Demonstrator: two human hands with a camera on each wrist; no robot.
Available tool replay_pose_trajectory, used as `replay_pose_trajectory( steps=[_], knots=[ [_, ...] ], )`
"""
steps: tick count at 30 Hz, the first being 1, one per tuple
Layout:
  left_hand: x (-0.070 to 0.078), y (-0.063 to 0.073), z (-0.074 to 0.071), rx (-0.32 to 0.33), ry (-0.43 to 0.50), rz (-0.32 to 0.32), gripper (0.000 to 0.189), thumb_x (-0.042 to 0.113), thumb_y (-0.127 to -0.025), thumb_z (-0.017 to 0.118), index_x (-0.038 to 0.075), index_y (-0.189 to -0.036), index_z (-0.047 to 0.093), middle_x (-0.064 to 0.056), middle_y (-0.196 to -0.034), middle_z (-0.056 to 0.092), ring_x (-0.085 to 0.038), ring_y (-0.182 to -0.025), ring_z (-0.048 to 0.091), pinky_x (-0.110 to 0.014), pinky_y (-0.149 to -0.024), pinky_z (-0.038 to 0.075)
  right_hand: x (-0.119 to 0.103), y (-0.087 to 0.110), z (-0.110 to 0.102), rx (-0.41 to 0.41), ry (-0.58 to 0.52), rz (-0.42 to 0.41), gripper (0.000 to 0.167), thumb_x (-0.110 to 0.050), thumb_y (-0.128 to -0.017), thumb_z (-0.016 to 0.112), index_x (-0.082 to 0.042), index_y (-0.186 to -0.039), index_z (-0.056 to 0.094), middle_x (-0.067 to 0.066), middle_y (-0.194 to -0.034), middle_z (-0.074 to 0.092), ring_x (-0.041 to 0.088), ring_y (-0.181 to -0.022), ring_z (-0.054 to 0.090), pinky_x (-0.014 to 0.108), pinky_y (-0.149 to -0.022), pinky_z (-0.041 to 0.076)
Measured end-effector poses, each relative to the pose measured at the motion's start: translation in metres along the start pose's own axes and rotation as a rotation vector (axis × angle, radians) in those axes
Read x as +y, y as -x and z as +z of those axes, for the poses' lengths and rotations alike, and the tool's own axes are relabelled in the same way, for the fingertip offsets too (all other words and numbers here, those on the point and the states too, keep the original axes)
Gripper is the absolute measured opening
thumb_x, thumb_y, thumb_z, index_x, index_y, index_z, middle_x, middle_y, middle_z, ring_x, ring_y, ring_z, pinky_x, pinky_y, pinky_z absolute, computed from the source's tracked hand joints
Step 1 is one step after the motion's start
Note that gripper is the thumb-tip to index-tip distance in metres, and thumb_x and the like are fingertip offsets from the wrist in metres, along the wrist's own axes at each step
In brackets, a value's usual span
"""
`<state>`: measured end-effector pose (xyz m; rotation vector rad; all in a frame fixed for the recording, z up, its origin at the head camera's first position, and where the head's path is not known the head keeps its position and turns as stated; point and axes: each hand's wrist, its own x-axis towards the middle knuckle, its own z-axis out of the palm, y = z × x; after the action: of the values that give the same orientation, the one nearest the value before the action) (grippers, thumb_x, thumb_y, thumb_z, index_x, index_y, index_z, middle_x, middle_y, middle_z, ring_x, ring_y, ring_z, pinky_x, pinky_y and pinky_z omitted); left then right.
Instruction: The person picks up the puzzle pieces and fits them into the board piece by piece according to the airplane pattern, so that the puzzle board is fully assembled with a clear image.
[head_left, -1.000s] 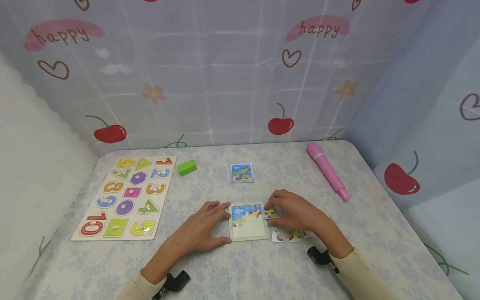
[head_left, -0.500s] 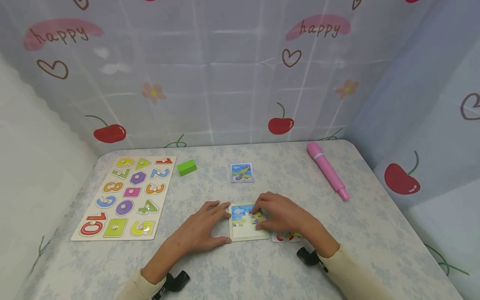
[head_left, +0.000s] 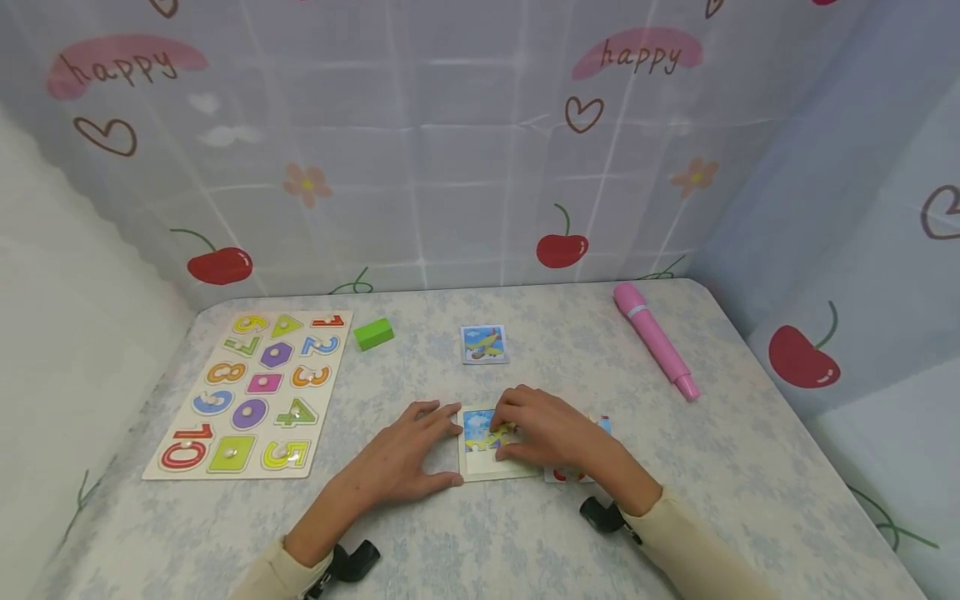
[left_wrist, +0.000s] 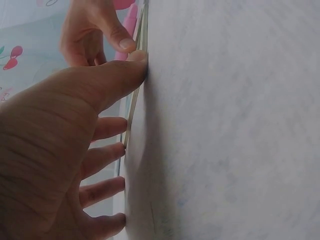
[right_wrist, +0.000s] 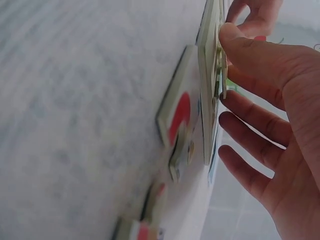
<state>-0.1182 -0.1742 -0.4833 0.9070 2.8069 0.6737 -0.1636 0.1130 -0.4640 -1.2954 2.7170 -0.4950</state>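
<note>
A small jigsaw tray (head_left: 483, 469) lies in the middle of the table, with sky-blue pieces fitted along its upper part and a bare strip below. My left hand (head_left: 405, 454) rests at its left edge, thumb at the lower corner and fingers spread higher up. Over the tray, my right hand (head_left: 547, 429) pinches a yellow-green jigsaw piece (head_left: 501, 437) between thumb and fingers, partly hidden by the hand. In the right wrist view that piece (right_wrist: 224, 75) appears just above the tray. Loose jigsaw pieces (right_wrist: 175, 117) lie beside the tray, mostly under my right hand and wrist.
Behind the tray lies a small airplane picture card (head_left: 483, 345). A green block (head_left: 373, 334) and a number-and-shape board (head_left: 255, 432) are to the left. At the back right is a pink pen-shaped object (head_left: 656, 342). A patterned curtain (head_left: 465, 167) hangs behind the table.
My right hand has carried the jigsaw piece leftward from beside the tray to over its middle. The left hand stays at the tray's left edge.
</note>
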Motion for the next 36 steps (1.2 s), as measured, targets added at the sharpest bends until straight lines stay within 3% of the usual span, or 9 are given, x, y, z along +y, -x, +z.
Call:
replay_pose_trajectory(
  steps=[15,36],
  knots=[
    [-0.002,-0.001,0.001,0.002,-0.006,-0.005,0.061,0.055,-0.093,0.081,0.022,-0.143,0.067,0.002,-0.169,0.044,-0.030,-0.155,0.039,-0.053,-0.107,0.054,-0.003,-0.003,0.003,0.018,0.013,-0.028,0.028,-0.037,-0.090,0.090,-0.019,-0.108,0.077,-0.004,-0.114,0.066,0.014,-0.103,0.061,0.035,-0.090,0.056],
    [0.003,-0.001,0.000,-0.027,0.004,-0.036,0.062,0.052,-0.093,0.082,0.020,-0.144,0.067,0.001,-0.170,0.043,-0.031,-0.156,0.038,-0.056,-0.110,0.051,0.024,0.038,-0.018,0.057,-0.060,0.153,0.037,-0.030,-0.091,0.089,-0.018,-0.125,0.077,-0.005,-0.123,0.068,0.015,-0.117,0.062,0.041,-0.098,0.057]
  ],
)
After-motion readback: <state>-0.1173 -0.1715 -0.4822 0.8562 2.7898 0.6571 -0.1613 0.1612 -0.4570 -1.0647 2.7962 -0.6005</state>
